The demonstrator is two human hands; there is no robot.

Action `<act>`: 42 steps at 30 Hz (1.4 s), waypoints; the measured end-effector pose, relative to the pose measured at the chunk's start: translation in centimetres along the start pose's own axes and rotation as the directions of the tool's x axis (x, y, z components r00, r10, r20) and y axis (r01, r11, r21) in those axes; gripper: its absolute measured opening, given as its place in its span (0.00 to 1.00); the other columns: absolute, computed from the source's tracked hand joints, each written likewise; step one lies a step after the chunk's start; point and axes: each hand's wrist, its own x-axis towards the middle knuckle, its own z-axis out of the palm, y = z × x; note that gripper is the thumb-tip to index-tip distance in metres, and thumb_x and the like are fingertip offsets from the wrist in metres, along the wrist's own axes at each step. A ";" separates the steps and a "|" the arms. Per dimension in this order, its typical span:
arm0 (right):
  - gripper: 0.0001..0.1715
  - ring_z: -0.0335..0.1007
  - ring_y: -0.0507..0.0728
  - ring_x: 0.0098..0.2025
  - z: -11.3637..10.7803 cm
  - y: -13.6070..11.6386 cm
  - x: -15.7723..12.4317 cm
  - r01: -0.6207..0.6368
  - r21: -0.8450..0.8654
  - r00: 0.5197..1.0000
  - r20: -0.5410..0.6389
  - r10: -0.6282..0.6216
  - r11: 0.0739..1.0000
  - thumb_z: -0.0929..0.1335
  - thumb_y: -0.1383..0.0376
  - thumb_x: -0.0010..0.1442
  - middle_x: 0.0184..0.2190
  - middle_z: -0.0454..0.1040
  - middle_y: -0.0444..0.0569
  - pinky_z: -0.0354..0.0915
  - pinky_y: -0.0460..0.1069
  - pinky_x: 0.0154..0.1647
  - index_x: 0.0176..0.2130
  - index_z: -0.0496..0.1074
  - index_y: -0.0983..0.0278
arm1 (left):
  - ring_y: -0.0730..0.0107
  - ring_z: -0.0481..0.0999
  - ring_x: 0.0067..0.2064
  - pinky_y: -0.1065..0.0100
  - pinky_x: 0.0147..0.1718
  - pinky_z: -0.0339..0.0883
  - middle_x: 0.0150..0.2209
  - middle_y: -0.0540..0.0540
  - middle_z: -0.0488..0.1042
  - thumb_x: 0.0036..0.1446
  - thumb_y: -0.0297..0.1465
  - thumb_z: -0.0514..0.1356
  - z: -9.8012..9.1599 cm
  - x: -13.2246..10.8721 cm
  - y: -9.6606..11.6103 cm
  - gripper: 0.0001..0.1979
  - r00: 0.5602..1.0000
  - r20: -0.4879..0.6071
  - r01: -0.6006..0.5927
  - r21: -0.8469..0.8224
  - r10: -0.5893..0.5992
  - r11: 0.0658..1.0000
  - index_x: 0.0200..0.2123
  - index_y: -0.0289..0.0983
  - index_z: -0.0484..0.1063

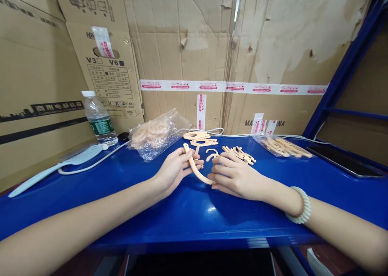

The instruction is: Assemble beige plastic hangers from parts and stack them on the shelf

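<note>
A curved wooden strip (197, 172) with a small hole near its upper end spans the gap between my two hands above the blue table. My left hand (173, 169) pinches its upper part, and another light piece shows between those fingers. At the strip's lower end, the fingers of my right hand (236, 177) are closed on it; their tips are partly hidden. Just behind my hands lie a small curved piece (212, 151), a pile of short wooden pieces (242, 154) and several flat ring-shaped wooden pieces (200, 138).
A plastic bag of wooden pieces (154, 132) sits back left, beside a water bottle (100, 120) and a pale hairbrush (60, 166). Right are another bag of strips (283, 146) and a dark tablet or phone (342, 161). Cardboard (188, 45) walls the back; a white cable (91, 169) crosses the table.
</note>
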 end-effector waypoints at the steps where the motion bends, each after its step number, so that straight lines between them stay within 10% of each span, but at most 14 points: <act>1: 0.14 0.65 0.59 0.43 -0.1 0.0 0.0 0.000 0.008 1.000 0.006 0.000 1.000 0.60 0.62 0.68 0.33 0.74 0.50 0.57 0.56 0.50 0.39 0.73 0.66 | 0.66 0.79 0.36 0.61 0.41 0.73 0.34 0.44 0.75 0.61 0.25 0.55 -0.1 0.0 0.0 0.03 1.000 -0.008 0.000 0.030 0.000 1.000 0.35 0.33 0.68; 5: 0.15 0.66 0.55 0.35 0.1 0.1 -0.2 -0.073 0.093 0.997 0.002 0.073 0.993 0.60 0.61 0.68 0.30 0.72 0.48 0.56 0.55 0.48 0.36 0.71 0.65 | 0.61 0.77 0.43 0.58 0.44 0.72 0.45 0.38 0.74 0.61 0.29 0.55 -0.5 0.3 -0.5 0.09 0.998 0.044 -0.054 0.192 0.046 0.980 0.44 0.33 0.68; 8: 0.16 0.66 0.54 0.34 0.4 0.3 -0.5 -0.158 0.154 0.986 -0.029 0.164 0.975 0.60 0.60 0.68 0.30 0.72 0.48 0.56 0.54 0.47 0.37 0.71 0.66 | 0.55 0.68 0.56 0.52 0.51 0.67 0.58 0.37 0.64 0.58 0.29 0.57 -0.8 0.6 -0.9 0.20 0.951 0.006 -0.282 0.421 0.308 0.862 0.54 0.38 0.62; 11: 0.15 0.65 0.54 0.34 0.3 0.5 -0.6 -0.220 0.171 0.972 -0.046 0.230 0.961 0.61 0.59 0.67 0.30 0.72 0.48 0.56 0.53 0.44 0.38 0.72 0.65 | 0.55 0.59 0.63 0.47 0.60 0.54 0.61 0.40 0.60 0.56 0.26 0.57 -1.0 0.4 -1.0 0.26 0.731 0.271 -0.596 0.700 0.626 0.393 0.58 0.41 0.59; 13: 0.15 0.65 0.55 0.34 0.2 0.4 -0.6 -0.233 0.161 0.967 -0.062 0.245 0.959 0.62 0.59 0.67 0.30 0.72 0.48 0.56 0.53 0.43 0.37 0.72 0.66 | 0.58 0.59 0.62 0.46 0.63 0.44 0.57 0.42 0.66 0.58 0.26 0.55 -1.0 0.0 -1.0 0.21 0.571 0.589 -0.733 0.680 0.572 0.031 0.55 0.41 0.63; 15: 0.17 0.64 0.54 0.33 0.2 0.2 -0.5 -0.223 0.147 0.970 -0.069 0.235 0.964 0.61 0.59 0.68 0.29 0.71 0.48 0.55 0.53 0.43 0.35 0.72 0.66 | 0.60 0.66 0.58 0.47 0.63 0.40 0.49 0.45 0.73 0.61 0.26 0.53 -1.0 -0.6 -1.0 0.13 0.510 0.747 -0.778 0.612 0.427 -0.142 0.49 0.39 0.66; 23: 0.19 0.63 0.53 0.30 0.2 -0.5 -0.2 -0.167 0.130 0.983 -0.056 0.175 0.977 0.59 0.59 0.69 0.28 0.70 0.47 0.54 0.54 0.49 0.36 0.72 0.67 | 0.67 0.75 0.37 0.51 0.57 0.52 0.35 0.49 0.75 0.65 0.28 0.50 -0.8 -0.8 -1.5 0.04 0.562 0.785 -0.766 0.613 0.263 -0.193 0.36 0.37 0.63; 30: 0.20 0.61 0.53 0.30 0.2 -0.6 -0.2 -0.100 0.232 0.993 -0.041 0.112 0.968 0.61 0.56 0.67 0.26 0.69 0.46 0.53 0.54 0.51 0.38 0.73 0.67 | 0.65 0.71 0.30 0.64 0.31 0.60 0.28 0.49 0.72 0.60 0.27 0.52 -1.0 -0.8 -1.7 0.06 0.582 0.797 -0.749 0.602 0.160 -0.276 0.30 0.37 0.62; 39: 0.13 0.64 0.52 0.29 0.2 -0.6 -0.1 -0.234 0.505 0.966 0.028 0.256 0.831 0.67 0.58 0.63 0.23 0.70 0.44 0.55 0.53 0.47 0.33 0.75 0.64 | 0.69 0.70 0.28 0.66 0.33 0.60 0.25 0.50 0.70 0.58 0.24 0.50 -1.1 -0.6 -1.5 0.09 0.455 0.854 -0.801 0.516 0.252 -0.302 0.26 0.37 0.62; 42: 0.12 0.63 0.51 0.26 0.1 -0.4 0.1 -0.282 0.593 0.945 0.038 0.323 0.754 0.67 0.60 0.63 0.22 0.70 0.43 0.58 0.51 0.40 0.33 0.76 0.64 | 0.69 0.70 0.28 0.65 0.35 0.61 0.25 0.49 0.72 0.59 0.23 0.49 -1.5 -0.1 -1.0 0.10 0.322 0.918 -0.816 0.392 0.230 -0.424 0.27 0.36 0.66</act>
